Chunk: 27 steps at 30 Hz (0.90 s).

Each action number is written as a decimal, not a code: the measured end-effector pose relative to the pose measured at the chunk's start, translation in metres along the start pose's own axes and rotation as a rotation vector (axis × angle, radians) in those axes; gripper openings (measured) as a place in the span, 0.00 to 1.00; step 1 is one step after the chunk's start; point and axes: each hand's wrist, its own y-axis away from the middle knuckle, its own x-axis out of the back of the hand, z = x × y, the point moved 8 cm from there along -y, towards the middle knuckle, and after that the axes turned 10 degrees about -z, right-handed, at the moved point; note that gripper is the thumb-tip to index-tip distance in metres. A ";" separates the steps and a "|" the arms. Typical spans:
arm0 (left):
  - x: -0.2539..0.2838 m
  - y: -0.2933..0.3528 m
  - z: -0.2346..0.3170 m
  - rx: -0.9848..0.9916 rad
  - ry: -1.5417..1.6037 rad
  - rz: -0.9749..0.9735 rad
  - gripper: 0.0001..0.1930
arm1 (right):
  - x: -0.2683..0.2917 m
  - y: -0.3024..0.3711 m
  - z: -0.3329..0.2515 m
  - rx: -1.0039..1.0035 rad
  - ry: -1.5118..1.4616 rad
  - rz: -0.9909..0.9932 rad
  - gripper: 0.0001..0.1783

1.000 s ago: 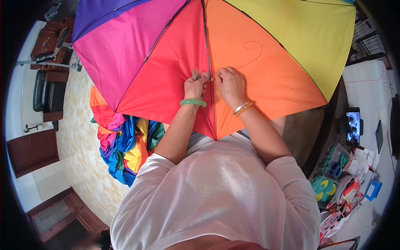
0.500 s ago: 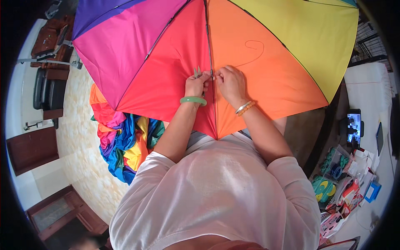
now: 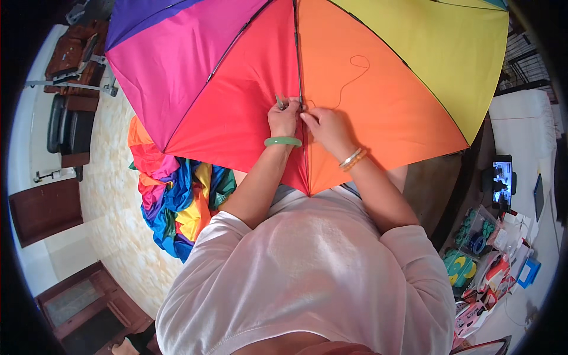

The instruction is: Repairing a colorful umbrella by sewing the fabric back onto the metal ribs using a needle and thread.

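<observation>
An open rainbow umbrella (image 3: pixel 225 124) lies inside-up across my lap, its red and orange panels meeting along a dark metal rib (image 3: pixel 298 65). My left hand (image 3: pixel 283 121), wearing a green bangle, is closed around small thread snips (image 3: pixel 279 101), whose pointed tips stick out past the fingers. Its fingertips also press at the rib. Just right of the rib, my right hand (image 3: pixel 329 131) pinches close to the same spot; what its fingertips hold is too small to make out. A thin dark thread (image 3: pixel 349 83) loops over the orange panel near that hand.
Bunched multicoloured fabric (image 3: pixel 177 207) lies at my left. On the right, a white table (image 3: pixel 541 248) bears a lit phone (image 3: pixel 502 180), a clear plastic box (image 3: pixel 475 232) of green items, a blue object (image 3: pixel 529 272) and assorted packages. Brown wooden furniture (image 3: pixel 47 212) stands at the far left.
My right hand has shifted down a little, its fingers now at the rib. My left hand has moved slightly right. The thread's loop has changed shape and swung left.
</observation>
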 end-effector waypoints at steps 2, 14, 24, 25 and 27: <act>0.002 0.000 0.001 -0.036 -0.042 0.018 0.05 | -0.010 -0.002 0.014 -0.044 -0.211 -0.060 0.05; 0.013 0.001 0.004 0.072 0.029 0.030 0.05 | -0.044 -0.004 0.031 -0.165 -0.978 -0.280 0.10; 0.010 0.001 0.006 0.093 0.058 -0.018 0.05 | -0.045 -0.003 0.030 -0.147 -1.003 -0.272 0.09; 0.009 0.000 0.006 0.090 0.064 -0.029 0.05 | -0.045 -0.004 0.030 -0.143 -1.009 -0.271 0.09; 0.009 0.000 0.005 0.093 0.060 -0.029 0.05 | -0.046 -0.004 0.031 -0.141 -1.008 -0.274 0.09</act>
